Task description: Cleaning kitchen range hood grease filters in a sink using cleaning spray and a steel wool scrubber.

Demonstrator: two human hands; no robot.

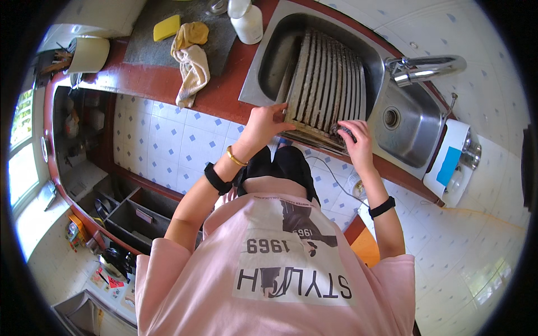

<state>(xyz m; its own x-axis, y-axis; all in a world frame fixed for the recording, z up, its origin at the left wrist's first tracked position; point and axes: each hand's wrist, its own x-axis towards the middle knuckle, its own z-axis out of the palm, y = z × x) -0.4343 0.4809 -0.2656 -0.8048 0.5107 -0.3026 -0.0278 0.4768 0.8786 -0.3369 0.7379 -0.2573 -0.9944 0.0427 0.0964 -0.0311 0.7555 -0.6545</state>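
A grimy slatted metal panel (pixel 325 84), possibly a range hood filter, leans in the larger basin of a stainless steel sink (pixel 271 63). Its near end sticks out over the counter's front edge, and brown residue coats its slats and frame. My left hand (pixel 264 125) grips the panel's near left corner, thumb on the near frame bar. In my right hand (pixel 357 136) is a dark scrubber (pixel 345 132), seemingly steel wool, pressed to the near right corner of the frame. My fingers partly cover the scrubber.
A chrome faucet (pixel 428 67) arches above the smaller basin (pixel 412 122). On the red counter (pixel 229 94) lie a yellow sponge (pixel 166 28) and a twisted cloth (pixel 193 69); a white bottle (pixel 248 27) stands near the sink. A cable (pixel 336 178) runs across the tiled floor.
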